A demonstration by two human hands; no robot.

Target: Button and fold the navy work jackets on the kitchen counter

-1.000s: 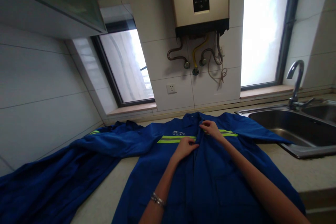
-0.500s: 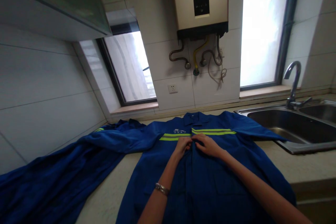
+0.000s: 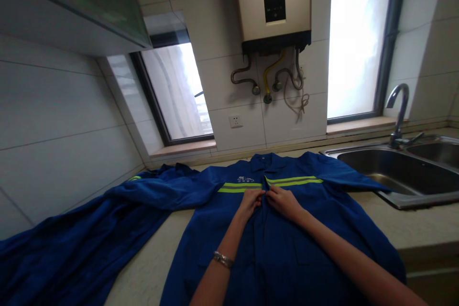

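Observation:
A blue work jacket point(image 3: 315, 239) with yellow-green and grey chest stripes lies spread on the counter, front side up, collar toward the wall. At its front opening, just below the stripes, my left hand point(image 3: 252, 199) pinches one edge of the placket. Close beside it, my right hand point(image 3: 283, 201) pinches the other edge, and the fingertips of both hands nearly meet. The cloth is lifted a little between them. Whatever fastener is under the fingers is hidden. A silver bracelet point(image 3: 223, 259) circles my left wrist.
More blue clothing point(image 3: 79, 229) lies bunched along the left of the counter point(image 3: 154, 253). A steel sink point(image 3: 380, 172) with a tap point(image 3: 399, 110) is at the right, near the jacket's sleeve. A water heater point(image 3: 274, 5) hangs on the back wall; a cupboard point(image 3: 79, 5) overhangs the left.
My right hand has shifted slightly, its fingers drawing into a tighter pinch at the placket. The jacket's right front edge now stands up more by the stripe. My left hand moved slightly right.

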